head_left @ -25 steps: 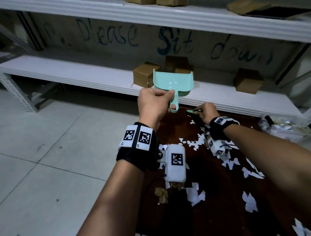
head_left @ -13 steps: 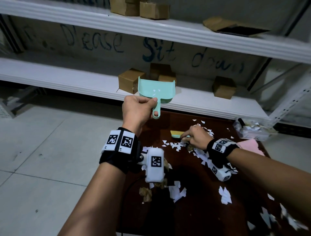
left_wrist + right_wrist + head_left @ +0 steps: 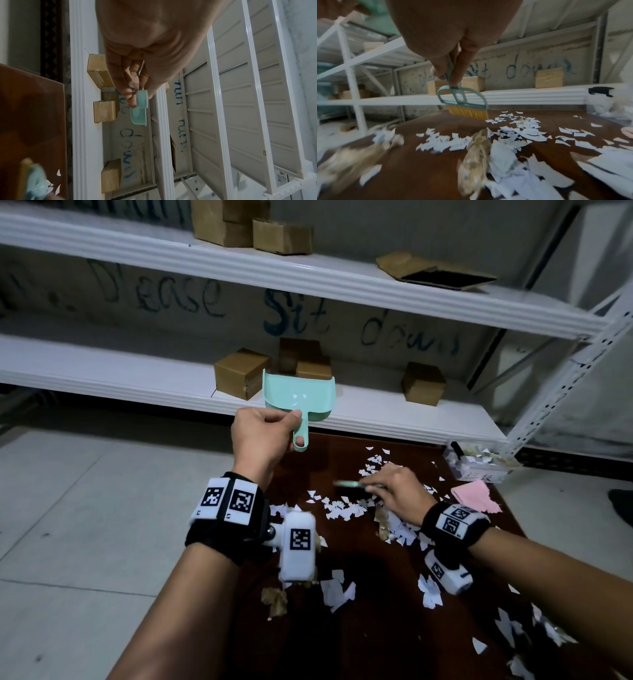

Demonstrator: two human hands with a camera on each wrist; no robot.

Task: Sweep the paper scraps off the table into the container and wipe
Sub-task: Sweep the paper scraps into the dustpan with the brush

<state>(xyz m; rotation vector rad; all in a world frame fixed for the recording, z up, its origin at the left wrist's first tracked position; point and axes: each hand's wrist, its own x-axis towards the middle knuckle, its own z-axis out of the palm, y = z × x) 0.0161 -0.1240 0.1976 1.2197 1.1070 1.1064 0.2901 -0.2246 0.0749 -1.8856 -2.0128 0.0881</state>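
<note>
My left hand (image 3: 263,433) grips the handle of a mint-green dustpan (image 3: 298,398), held up in the air beyond the table's far left corner; the pan (image 3: 139,117) shows past my fingers in the left wrist view. My right hand (image 3: 394,491) pinches the handle of a small teal brush (image 3: 462,100) with yellow bristles, which reach down to the dark brown table (image 3: 359,628). White paper scraps (image 3: 342,508) and a few brown ones (image 3: 477,148) lie scattered across the table. A clear container (image 3: 476,463) with scraps in it stands at the far right corner.
A pink cloth (image 3: 474,496) lies on the table's right side near the container. White metal shelving (image 3: 342,282) with cardboard boxes (image 3: 241,373) runs right behind the table. Tiled floor (image 3: 85,508) lies to the left.
My right hand has drawn the brush nearer across the table through the scraps. The left hand still holds the dustpan raised. My head has tilted up and turned right.
</note>
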